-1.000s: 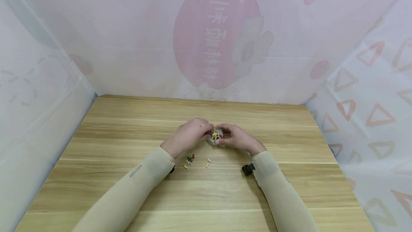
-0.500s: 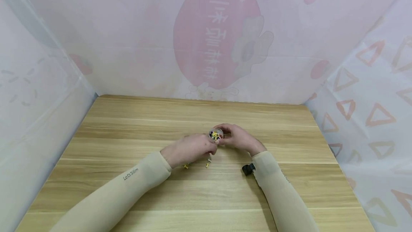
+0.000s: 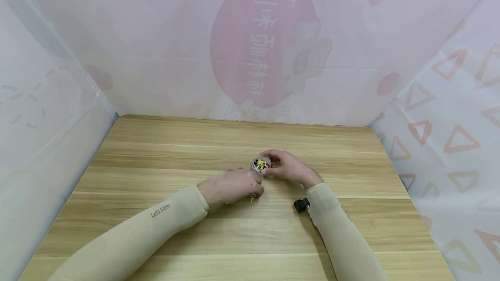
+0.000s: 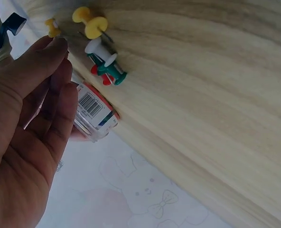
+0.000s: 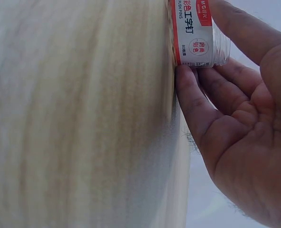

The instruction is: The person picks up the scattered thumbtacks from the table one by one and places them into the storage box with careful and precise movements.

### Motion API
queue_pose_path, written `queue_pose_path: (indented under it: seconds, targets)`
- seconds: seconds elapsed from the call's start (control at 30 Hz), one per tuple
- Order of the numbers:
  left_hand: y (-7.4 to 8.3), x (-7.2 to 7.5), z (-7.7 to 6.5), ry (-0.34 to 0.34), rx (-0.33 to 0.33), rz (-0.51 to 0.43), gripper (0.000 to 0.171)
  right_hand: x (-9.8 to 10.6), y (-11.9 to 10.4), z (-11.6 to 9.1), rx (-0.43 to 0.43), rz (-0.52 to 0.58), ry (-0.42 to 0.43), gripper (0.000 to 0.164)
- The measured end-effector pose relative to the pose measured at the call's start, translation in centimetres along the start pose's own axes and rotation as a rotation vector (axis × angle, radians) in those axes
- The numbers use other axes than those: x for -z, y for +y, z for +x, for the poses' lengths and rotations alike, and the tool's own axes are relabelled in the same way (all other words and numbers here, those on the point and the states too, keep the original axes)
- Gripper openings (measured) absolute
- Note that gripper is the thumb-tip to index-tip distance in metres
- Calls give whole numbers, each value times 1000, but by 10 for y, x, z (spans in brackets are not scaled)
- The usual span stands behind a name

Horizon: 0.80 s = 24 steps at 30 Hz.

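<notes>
My right hand (image 3: 291,168) holds a small clear round jar (image 3: 255,171) upright on the table, thumb and fingers around its wall; in the right wrist view its red and white label (image 5: 192,31) reads PUSH PINS. Several coloured push pins (image 3: 261,165) fill it. My left hand (image 3: 232,185) is low over the table in front of the jar, thumb and fingertips drawn together beside a yellow push pin (image 4: 51,27). I cannot tell whether a pin is between the fingertips, which cover the spot where a white one lay.
On the wooden table (image 3: 175,142), another yellow push pin (image 4: 90,23) lies near a small cluster with a white push pin (image 4: 98,50), a green push pin (image 4: 113,73) and a red push pin (image 4: 102,77). Printed cloth walls (image 3: 164,77) stand behind and at both sides.
My left hand has come from the jar's mouth down toward the front, over the loose pins, then shifted slightly closer to the white and yellow pair. My right hand and the jar stay put.
</notes>
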<state>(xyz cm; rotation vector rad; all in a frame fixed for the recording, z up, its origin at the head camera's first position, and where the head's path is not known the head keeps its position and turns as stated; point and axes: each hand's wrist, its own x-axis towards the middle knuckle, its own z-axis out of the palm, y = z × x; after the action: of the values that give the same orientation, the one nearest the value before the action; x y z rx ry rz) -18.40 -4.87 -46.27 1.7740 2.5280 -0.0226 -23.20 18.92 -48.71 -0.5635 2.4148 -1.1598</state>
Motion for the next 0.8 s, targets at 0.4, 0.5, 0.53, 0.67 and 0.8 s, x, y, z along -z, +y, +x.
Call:
queue_pose_path:
  seconds: [0.4, 0.5, 0.53, 0.67, 0.8]
  targets:
    - [-3, -3, -3, 2, 57, -83, 11, 0, 0, 1, 9, 1, -2, 58]
    - [-6, -3, -4, 45, 66, -146, 10, 0, -1, 1, 10, 3, -1, 58]
    - [-7, -2, -4, 65, 67, -169, 9, 0, -1, 1, 10, 0, -1, 58]
    - [-11, -1, -5, 135, 83, -264, 8, 0, -1, 0, 14, -7, -3, 58]
    - [-17, 3, -7, 178, 106, -293, 6, 1, -2, 1, 17, -2, -8, 59]
